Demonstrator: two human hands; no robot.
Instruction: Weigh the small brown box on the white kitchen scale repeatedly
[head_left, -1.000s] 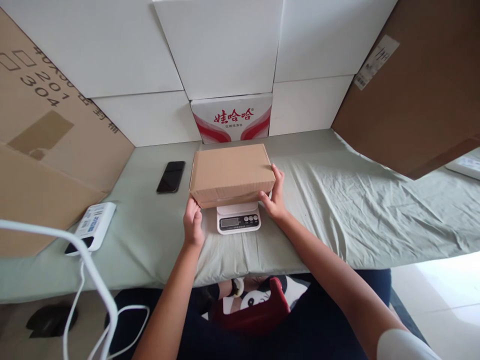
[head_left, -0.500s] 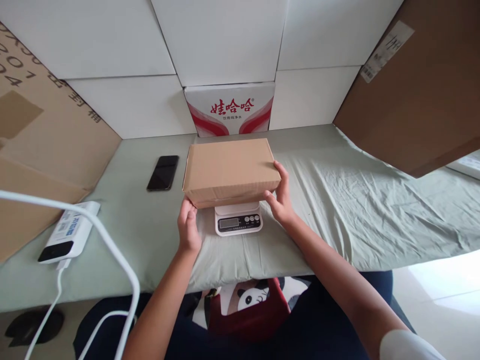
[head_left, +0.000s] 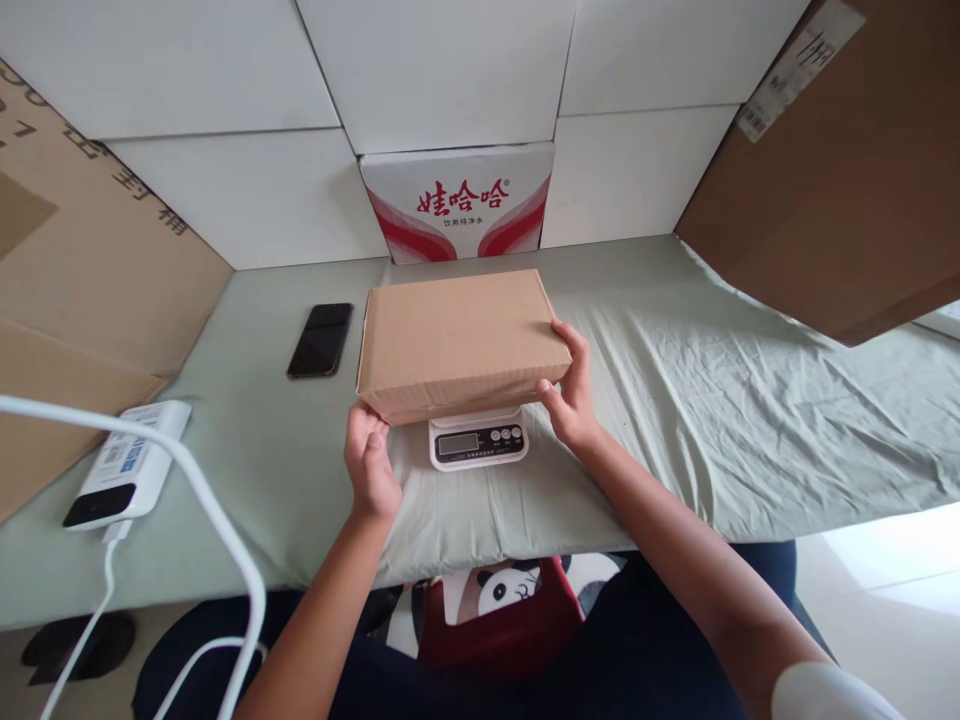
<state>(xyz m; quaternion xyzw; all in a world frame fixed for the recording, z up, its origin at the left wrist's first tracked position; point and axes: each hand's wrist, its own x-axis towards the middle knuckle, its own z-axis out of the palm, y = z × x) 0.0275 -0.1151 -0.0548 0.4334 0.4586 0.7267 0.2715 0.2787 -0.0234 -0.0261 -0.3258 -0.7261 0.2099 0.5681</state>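
A brown cardboard box (head_left: 461,335) is held between both hands, over a small white digital scale (head_left: 478,445). My left hand (head_left: 371,462) grips the box's near left corner, its fingers partly hidden underneath. My right hand (head_left: 571,390) holds the right end, with the thumb on the near side and the fingers along the right edge. The box covers the scale's platform, so whether they touch cannot be made out. Only the scale's front shows, with a display and several round buttons.
A black phone (head_left: 320,340) lies left of the box on the green cloth (head_left: 720,400). Further left is a white power bank (head_left: 127,465) with a white cable (head_left: 217,510). Large cartons (head_left: 847,190) flank both sides; a red-and-white carton (head_left: 461,205) stands behind.
The box and both hands appear slightly nearer, and the box is turned and tilted a little. The whole view has shifted slightly too. Both hands keep hold of the box.
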